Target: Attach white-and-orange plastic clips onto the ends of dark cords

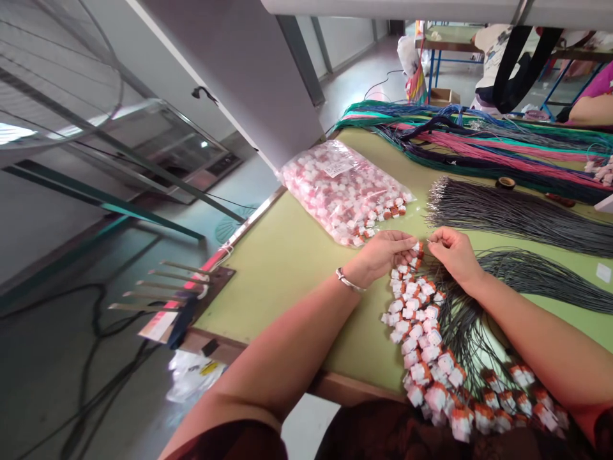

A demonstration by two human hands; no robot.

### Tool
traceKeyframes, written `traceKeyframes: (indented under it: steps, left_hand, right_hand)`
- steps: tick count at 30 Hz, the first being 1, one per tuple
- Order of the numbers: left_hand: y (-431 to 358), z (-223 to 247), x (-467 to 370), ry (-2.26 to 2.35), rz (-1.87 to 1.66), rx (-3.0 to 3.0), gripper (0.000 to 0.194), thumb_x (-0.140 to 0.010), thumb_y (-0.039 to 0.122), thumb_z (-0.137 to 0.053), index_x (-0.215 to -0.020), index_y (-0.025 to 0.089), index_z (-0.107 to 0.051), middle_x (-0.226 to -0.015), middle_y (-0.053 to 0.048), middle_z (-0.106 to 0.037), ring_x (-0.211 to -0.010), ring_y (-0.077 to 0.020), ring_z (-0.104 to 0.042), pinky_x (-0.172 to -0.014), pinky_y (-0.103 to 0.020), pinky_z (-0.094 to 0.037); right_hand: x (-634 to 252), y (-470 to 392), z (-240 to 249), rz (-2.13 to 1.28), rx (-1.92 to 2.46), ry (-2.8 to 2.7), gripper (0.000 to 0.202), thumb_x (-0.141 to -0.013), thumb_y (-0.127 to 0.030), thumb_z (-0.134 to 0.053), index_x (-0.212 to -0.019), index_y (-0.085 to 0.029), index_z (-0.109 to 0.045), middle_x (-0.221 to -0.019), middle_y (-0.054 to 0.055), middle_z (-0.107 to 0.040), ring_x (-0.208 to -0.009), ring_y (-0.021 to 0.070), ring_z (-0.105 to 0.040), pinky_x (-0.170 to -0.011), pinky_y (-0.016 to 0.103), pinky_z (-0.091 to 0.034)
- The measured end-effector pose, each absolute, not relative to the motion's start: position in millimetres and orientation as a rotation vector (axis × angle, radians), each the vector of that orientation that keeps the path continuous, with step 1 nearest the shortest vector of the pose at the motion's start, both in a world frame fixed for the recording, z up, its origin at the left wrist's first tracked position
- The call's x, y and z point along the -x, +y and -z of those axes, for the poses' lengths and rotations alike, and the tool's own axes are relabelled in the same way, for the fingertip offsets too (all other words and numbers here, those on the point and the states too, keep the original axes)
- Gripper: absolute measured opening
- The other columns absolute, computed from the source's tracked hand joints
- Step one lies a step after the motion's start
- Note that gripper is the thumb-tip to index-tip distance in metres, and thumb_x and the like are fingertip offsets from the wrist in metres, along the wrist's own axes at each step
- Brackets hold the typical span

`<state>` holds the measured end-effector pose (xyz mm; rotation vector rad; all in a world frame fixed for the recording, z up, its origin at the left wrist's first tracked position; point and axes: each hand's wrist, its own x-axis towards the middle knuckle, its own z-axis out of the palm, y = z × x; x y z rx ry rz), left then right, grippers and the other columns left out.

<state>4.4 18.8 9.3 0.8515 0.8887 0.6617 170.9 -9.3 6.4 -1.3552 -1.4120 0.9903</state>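
Between its thumb and fingers my left hand [383,257] pinches a small white and orange connector [417,248]. Just to the right, my right hand [453,252] pinches the end of a thin dark wire, its tip [430,241] pointing at the connector with a small gap showing. Below both hands lies a heap of white and orange connectors [426,332] with dark wires [462,319] running from them, reaching down to the table's front edge and my lap. Beyond my left hand rests a clear plastic bag [335,185] full of similar connectors, some loose at its mouth.
Bundles of black wires [517,214] lie on the green table [278,268] at right, behind them long coloured wires [454,137] and a roll of black tape [505,183]. A pronged rack [191,291] sits at the left edge. Other people [502,57] are at the back right.
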Motion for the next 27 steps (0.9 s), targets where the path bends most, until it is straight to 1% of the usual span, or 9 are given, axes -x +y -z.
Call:
traceKeyframes:
  steps: [5, 10, 14, 20, 27]
  left_hand:
    - [20.2, -6.2, -3.7, 0.909, -0.67, -0.86, 0.015, -0.082, 0.014, -0.065, -0.068, 0.009, -0.065, -0.055, -0.003, -0.064, -0.044, -0.0044, -0.053, -0.046, -0.015, -0.042]
    - [18.3, -4.5, -7.3, 0.934, -0.683, -0.921, 0.012, -0.078, 0.018, -0.07, -0.07, 0.009, -0.066, -0.055, -0.002, -0.063, -0.045, -0.0046, -0.052, -0.046, -0.016, -0.041]
    - [17.9, -3.7, -8.8, 0.933, -0.7, -0.94, 0.017, -0.074, 0.021, -0.074, -0.068, 0.008, -0.065, -0.055, -0.002, -0.062, -0.044, -0.0041, -0.051, -0.045, -0.016, -0.04]
    - [21.0, -3.4, -2.0, 0.873, -0.687, -0.925, 0.016, -0.077, 0.022, -0.072, -0.07, 0.008, -0.066, -0.058, -0.002, -0.064, -0.046, -0.0042, -0.053, -0.048, -0.015, -0.042]
    - [23.8, -5.2, -0.2, 0.889, -0.666, -0.879, 0.016, -0.078, 0.019, -0.07, -0.068, 0.008, -0.065, -0.057, -0.002, -0.064, -0.045, -0.0039, -0.054, -0.048, -0.014, -0.043]
  right_hand:
    - [-169.9, -9.5, -5.2, -0.979, 1.395, -1.415, 0.013, -0.061, -0.029, -0.056, -0.056, -0.019, -0.05, -0.047, -0.006, -0.039, -0.047, 0.0077, -0.03, -0.045, 0.023, -0.024]
    - [-166.6, -9.6, 1.3, -0.982, 1.407, -1.45, 0.011, -0.062, -0.029, -0.054, -0.059, -0.019, -0.05, -0.048, -0.005, -0.042, -0.046, 0.0081, -0.031, -0.044, 0.024, -0.025]
    - [-166.8, -9.2, 4.5, -0.962, 1.406, -1.514, 0.01, -0.063, -0.029, -0.053, -0.062, -0.019, -0.051, -0.05, -0.004, -0.046, -0.047, 0.0088, -0.035, -0.046, 0.024, -0.028]
    - [-170.3, -7.4, -3.4, -0.993, 1.421, -1.436, 0.016, -0.065, -0.033, -0.054, -0.06, -0.019, -0.051, -0.049, -0.006, -0.04, -0.047, 0.0077, -0.031, -0.045, 0.023, -0.024]
    - [-170.9, -7.5, -6.9, -1.037, 1.434, -1.404, 0.018, -0.063, -0.036, -0.054, -0.059, -0.019, -0.051, -0.048, -0.006, -0.039, -0.047, 0.0073, -0.029, -0.044, 0.023, -0.022]
